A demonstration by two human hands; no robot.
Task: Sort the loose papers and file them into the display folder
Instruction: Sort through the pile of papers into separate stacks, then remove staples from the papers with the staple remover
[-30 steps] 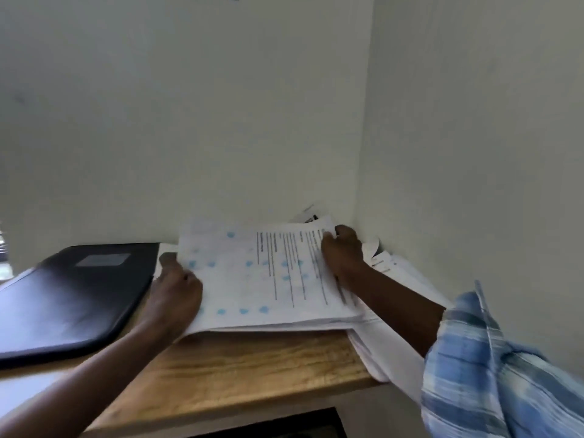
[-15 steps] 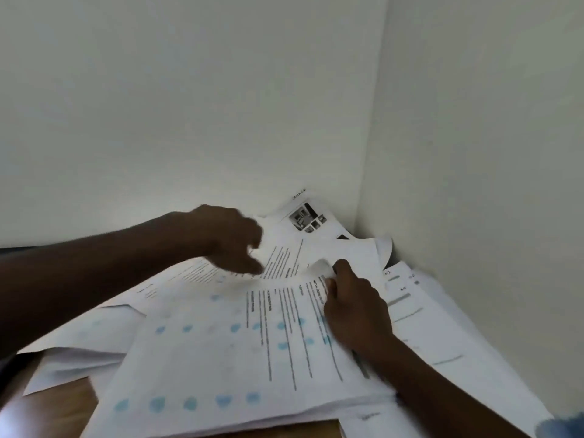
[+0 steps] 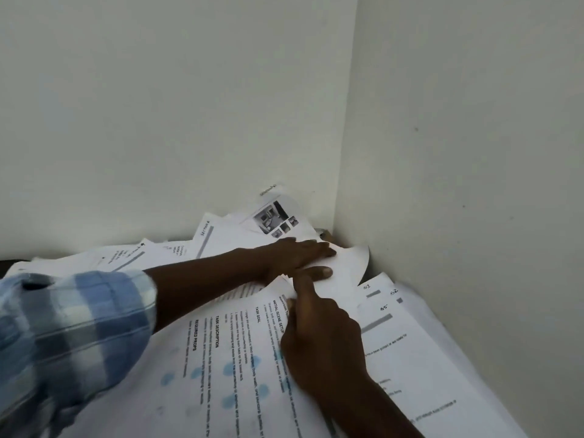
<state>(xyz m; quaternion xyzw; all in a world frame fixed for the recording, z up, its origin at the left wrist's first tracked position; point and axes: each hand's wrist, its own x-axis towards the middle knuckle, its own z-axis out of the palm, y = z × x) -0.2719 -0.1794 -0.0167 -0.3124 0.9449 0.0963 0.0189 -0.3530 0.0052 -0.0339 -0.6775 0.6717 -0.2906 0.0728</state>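
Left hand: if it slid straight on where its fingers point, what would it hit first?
The left hand would probably meet the curled sheet in the corner first, with the side wall just behind it.

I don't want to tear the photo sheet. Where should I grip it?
I'd pinch the photo sheet by its top edge, which curls up free against the back wall, coming from above. Its near part seems pinned under the left hand.

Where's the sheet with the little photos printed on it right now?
Head view, right of centre: the photo sheet curls up against the rear wall near the corner, just beyond the left hand.
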